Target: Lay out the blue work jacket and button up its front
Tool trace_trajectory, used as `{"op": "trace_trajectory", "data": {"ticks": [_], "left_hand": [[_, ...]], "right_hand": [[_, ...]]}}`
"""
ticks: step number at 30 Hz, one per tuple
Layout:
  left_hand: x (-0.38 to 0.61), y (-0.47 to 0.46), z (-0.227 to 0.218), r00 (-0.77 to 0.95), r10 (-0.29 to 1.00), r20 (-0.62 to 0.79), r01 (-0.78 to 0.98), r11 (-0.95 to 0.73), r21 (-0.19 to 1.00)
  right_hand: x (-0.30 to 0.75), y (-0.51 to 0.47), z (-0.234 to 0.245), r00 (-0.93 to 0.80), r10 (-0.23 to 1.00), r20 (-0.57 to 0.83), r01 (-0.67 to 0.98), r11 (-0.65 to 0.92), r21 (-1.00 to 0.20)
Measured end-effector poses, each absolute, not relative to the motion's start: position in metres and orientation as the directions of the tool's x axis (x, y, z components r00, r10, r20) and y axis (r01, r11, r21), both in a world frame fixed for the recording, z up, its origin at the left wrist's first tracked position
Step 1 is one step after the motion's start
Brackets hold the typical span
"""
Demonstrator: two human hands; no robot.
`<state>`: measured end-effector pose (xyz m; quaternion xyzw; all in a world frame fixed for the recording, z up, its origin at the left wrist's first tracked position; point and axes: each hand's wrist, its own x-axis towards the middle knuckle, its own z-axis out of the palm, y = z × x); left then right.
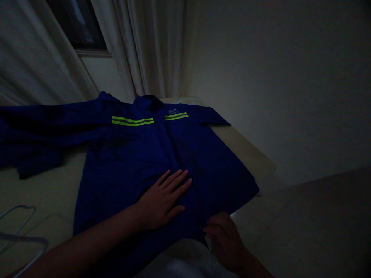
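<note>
A navy blue work jacket (145, 166) lies spread flat and face up on a pale table (243, 154), its collar (147, 102) at the far side. Yellow-green reflective stripes (133, 121) cross its chest. One sleeve (37, 135) stretches out to the left. My left hand (162, 199) rests flat on the jacket's middle, fingers apart. My right hand (224, 241) sits at the jacket's lower front edge with its fingers curled against the cloth. Its thumb is hidden, so I cannot tell whether it grips the cloth.
A white wire hanger (26, 237) lies on the table at the lower left. Pale curtains (156, 50) and a dark window (75, 23) stand behind the table. A wall (275, 77) rises at the right, and a dark floor (319, 224) lies below the table's right edge.
</note>
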<state>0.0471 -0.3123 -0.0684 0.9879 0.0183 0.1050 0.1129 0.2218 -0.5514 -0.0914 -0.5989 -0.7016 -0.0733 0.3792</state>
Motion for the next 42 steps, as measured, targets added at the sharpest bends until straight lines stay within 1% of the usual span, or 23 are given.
{"op": "trace_trajectory", "data": {"ticks": [1,3,5,6,9,11,16,22,24,26,29,30,32,34,38,42], "left_hand": [[0.044,-0.315,-0.067,0.967,0.031,0.251,-0.028,-0.973,0.228],[0.038,-0.321,-0.064,0.947,-0.09,0.308,-0.17,-0.955,0.244],[0.033,-0.328,-0.059,0.939,-0.194,0.286,-0.277,-0.917,0.287],[0.03,-0.331,-0.057,0.943,-0.217,0.251,-0.291,-0.903,0.315],[0.027,-0.335,-0.054,0.966,-0.2,0.164,-0.248,-0.898,0.363],[0.027,-0.335,-0.055,0.969,-0.201,0.147,-0.242,-0.899,0.365],[0.028,-0.331,-0.057,0.963,-0.206,0.171,-0.255,-0.901,0.351],[0.031,-0.326,-0.059,0.958,-0.232,0.17,-0.278,-0.897,0.344],[0.031,-0.324,-0.06,0.96,-0.232,0.154,-0.272,-0.9,0.34],[0.031,-0.323,-0.06,0.96,-0.234,0.151,-0.272,-0.903,0.333],[0.028,-0.332,-0.058,0.965,-0.201,0.171,-0.246,-0.917,0.313],[0.027,-0.338,-0.056,0.967,-0.182,0.176,-0.23,-0.922,0.311],[0.027,-0.352,-0.054,0.973,-0.147,0.175,-0.197,-0.929,0.313],[0.028,-0.366,-0.054,0.977,-0.122,0.177,-0.17,-0.943,0.285],[0.035,-0.379,-0.06,0.971,-0.1,0.217,-0.136,-0.979,0.155],[0.036,-0.377,-0.064,0.963,-0.084,0.255,-0.126,-0.98,0.154]], "right_hand": [[0.22,-0.552,-0.093,0.045,0.792,0.609,0.895,0.239,-0.377],[0.217,-0.553,-0.098,0.085,0.8,0.594,0.899,0.196,-0.392],[0.217,-0.556,-0.105,0.051,0.784,0.618,0.92,0.205,-0.336],[0.218,-0.557,-0.108,0.017,0.766,0.642,0.935,0.215,-0.282],[0.223,-0.56,-0.115,-0.091,0.717,0.691,0.964,0.236,-0.119],[0.225,-0.56,-0.116,-0.121,0.714,0.689,0.968,0.238,-0.076],[0.227,-0.555,-0.105,-0.085,0.71,0.699,0.955,0.259,-0.147],[0.231,-0.549,-0.085,-0.216,0.731,0.648,0.909,0.392,-0.139],[0.231,-0.548,-0.081,-0.219,0.736,0.641,0.898,0.409,-0.163],[0.228,-0.547,-0.082,-0.146,0.753,0.642,0.896,0.375,-0.237],[0.221,-0.547,-0.091,0.059,0.767,0.639,0.883,0.258,-0.391],[0.218,-0.547,-0.095,0.119,0.76,0.639,0.874,0.225,-0.43],[0.214,-0.548,-0.1,0.182,0.751,0.634,0.857,0.195,-0.478],[0.212,-0.549,-0.103,0.191,0.759,0.622,0.847,0.193,-0.496],[0.213,-0.555,-0.102,0.124,0.805,0.58,0.864,0.2,-0.462],[0.214,-0.56,-0.098,0.152,0.846,0.511,0.855,0.147,-0.498]]}}
